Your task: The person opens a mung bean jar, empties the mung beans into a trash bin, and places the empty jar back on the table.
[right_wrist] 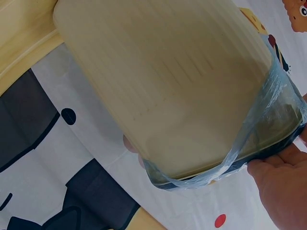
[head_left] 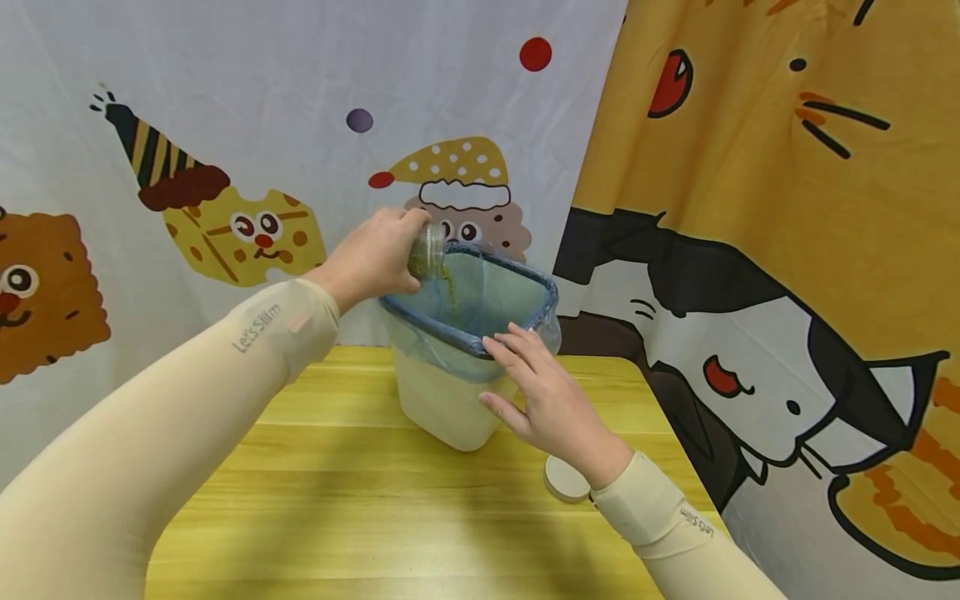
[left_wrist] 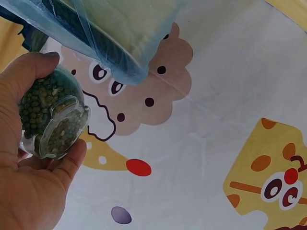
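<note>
My left hand (head_left: 375, 257) grips a clear glass jar (head_left: 429, 252) tilted over the near-left rim of a bin (head_left: 438, 404). Small green beans, like mung beans, fill much of the jar (left_wrist: 45, 108), and a thin stream of beans (head_left: 450, 283) falls from its mouth. A translucent blue bag (head_left: 457, 360) lines the cream-coloured bin and folds over its rim. At the right side of that rim rests my right hand (head_left: 551, 400), fingers extended and thumb apart, touching the bag's edge.
A round pale lid (head_left: 566, 479) lies on the yellow wood-grain table (head_left: 360, 508), near my right wrist. Behind the table hangs a white cloth (head_left: 285, 75) with cartoon prints; a yellow one (head_left: 735, 167) hangs on the right.
</note>
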`<state>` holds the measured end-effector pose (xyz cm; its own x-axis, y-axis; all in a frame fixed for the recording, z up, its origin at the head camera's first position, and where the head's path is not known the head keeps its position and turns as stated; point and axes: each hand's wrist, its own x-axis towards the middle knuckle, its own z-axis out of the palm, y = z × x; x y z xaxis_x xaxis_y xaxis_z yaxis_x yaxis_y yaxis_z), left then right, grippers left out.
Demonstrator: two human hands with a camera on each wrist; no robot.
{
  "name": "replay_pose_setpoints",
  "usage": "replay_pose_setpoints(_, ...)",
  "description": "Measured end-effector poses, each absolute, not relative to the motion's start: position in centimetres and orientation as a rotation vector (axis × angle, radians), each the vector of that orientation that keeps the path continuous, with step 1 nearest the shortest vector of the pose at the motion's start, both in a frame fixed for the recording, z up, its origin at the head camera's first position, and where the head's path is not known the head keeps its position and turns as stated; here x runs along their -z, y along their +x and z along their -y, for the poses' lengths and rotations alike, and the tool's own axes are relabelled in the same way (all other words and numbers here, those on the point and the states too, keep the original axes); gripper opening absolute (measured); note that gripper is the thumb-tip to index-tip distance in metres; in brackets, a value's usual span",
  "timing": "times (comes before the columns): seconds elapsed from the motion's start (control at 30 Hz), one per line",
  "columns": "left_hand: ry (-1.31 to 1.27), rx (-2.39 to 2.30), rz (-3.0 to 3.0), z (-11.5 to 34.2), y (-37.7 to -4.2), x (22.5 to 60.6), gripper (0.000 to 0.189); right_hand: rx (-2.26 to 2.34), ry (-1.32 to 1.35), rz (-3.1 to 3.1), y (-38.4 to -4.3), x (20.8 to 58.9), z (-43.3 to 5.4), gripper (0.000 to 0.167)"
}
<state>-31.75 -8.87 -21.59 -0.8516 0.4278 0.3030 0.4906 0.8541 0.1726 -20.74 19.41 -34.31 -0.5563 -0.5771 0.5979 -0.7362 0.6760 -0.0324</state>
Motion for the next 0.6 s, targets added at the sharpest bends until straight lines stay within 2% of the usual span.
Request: replay_pose_setpoints(0.6, -0.744, 0.278, 2.738, 8.47, -31.45, 21.29, 0.092, -0.389, 1.013, 2.309, -20.66, 34.37, -19.40, 0.075)
